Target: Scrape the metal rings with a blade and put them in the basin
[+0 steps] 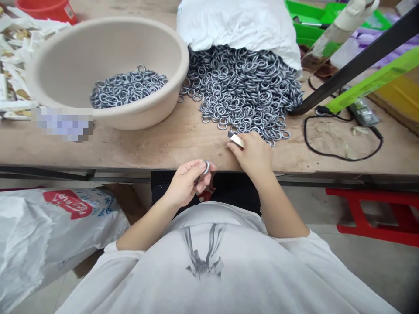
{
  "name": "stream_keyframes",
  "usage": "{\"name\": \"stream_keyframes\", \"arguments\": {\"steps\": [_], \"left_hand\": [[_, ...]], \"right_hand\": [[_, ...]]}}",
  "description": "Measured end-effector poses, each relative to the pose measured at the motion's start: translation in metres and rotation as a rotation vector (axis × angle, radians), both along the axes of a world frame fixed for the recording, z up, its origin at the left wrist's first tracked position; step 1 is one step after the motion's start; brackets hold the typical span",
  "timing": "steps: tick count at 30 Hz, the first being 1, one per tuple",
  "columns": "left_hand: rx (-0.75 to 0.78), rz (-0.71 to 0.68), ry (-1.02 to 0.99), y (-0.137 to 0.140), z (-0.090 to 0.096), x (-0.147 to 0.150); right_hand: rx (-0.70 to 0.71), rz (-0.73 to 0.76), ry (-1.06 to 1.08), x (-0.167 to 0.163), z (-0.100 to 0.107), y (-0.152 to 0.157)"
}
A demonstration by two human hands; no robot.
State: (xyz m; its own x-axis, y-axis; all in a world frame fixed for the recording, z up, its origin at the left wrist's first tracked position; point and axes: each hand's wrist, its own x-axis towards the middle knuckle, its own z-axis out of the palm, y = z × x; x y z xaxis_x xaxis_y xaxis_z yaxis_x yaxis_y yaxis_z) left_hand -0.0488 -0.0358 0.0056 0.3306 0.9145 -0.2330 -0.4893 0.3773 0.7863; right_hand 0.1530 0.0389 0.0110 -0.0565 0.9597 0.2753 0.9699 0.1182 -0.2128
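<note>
My left hand (188, 181) is closed on a grey ring (206, 167), pinched between thumb and fingers just past the table's front edge. In my right hand (253, 152) is a small cutter (236, 139) with a pale handle and a dark tip. That hand rests over the near edge of a large heap of grey rings (242, 91), which spills from a white sack (238, 26). Left of the heap, a big beige basin (137, 120) holds a smaller pile of similar rings (129, 89).
Pale white pieces (15, 65) lie at the far left, near a red tub (49, 11). On the right are a dark slanted post (353, 56), a lime-green strip (376, 80) and a black cord (340, 155). A red stool (376, 229) stands below; a white bag (65, 226) lies lower left.
</note>
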Motion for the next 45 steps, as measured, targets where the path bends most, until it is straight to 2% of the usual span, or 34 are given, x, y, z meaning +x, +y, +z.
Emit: {"name": "stream_keyframes", "arguments": {"steps": [3,7,12,15,17,20,22,25,26,28,30,36,38,42,45], "left_hand": [[-0.012,0.026,-0.006,0.003,0.000,-0.001],[-0.098,0.082,-0.061,0.008,0.000,-0.001],[-0.120,0.121,-0.102,0.009,0.001,-0.003],[-0.106,0.124,-0.066,0.008,0.002,-0.003],[-0.070,0.129,-0.029,0.008,0.001,-0.003],[0.036,0.142,0.041,0.011,-0.002,-0.003],[0.114,0.162,0.097,0.015,-0.006,-0.002],[0.213,0.211,0.167,0.021,-0.010,0.002],[0.240,0.217,0.178,0.022,-0.011,0.004],[0.294,0.200,0.181,0.023,-0.012,0.007],[0.338,0.187,0.191,0.023,-0.013,0.010],[0.315,0.281,0.176,0.021,-0.013,0.015],[0.301,0.245,0.161,0.021,-0.013,0.014],[0.294,0.099,0.188,0.017,-0.013,0.010],[0.206,0.099,0.100,0.014,-0.010,0.008]], "right_hand": [[-0.060,-0.045,-0.104,-0.002,0.000,0.005],[-0.116,-0.010,-0.150,-0.008,0.004,0.005],[-0.159,0.137,-0.088,-0.011,0.004,0.004],[-0.101,0.174,-0.002,-0.008,-0.002,0.007],[0.001,0.213,0.135,-0.006,-0.007,0.009],[0.115,0.316,0.467,-0.006,-0.012,0.009],[0.015,0.382,0.760,-0.012,-0.011,0.003],[-0.354,0.434,1.213,-0.028,-0.007,-0.011],[-0.437,0.425,1.310,-0.034,-0.006,-0.016],[-0.490,0.414,1.472,-0.045,-0.005,-0.025],[-0.488,0.415,1.563,-0.054,-0.007,-0.030],[-0.332,0.400,1.583,-0.070,-0.018,-0.041],[-0.278,0.417,1.574,-0.072,-0.020,-0.044],[-0.267,0.502,1.498,-0.066,-0.022,-0.046],[-0.261,0.574,1.420,-0.058,-0.022,-0.045]]}}
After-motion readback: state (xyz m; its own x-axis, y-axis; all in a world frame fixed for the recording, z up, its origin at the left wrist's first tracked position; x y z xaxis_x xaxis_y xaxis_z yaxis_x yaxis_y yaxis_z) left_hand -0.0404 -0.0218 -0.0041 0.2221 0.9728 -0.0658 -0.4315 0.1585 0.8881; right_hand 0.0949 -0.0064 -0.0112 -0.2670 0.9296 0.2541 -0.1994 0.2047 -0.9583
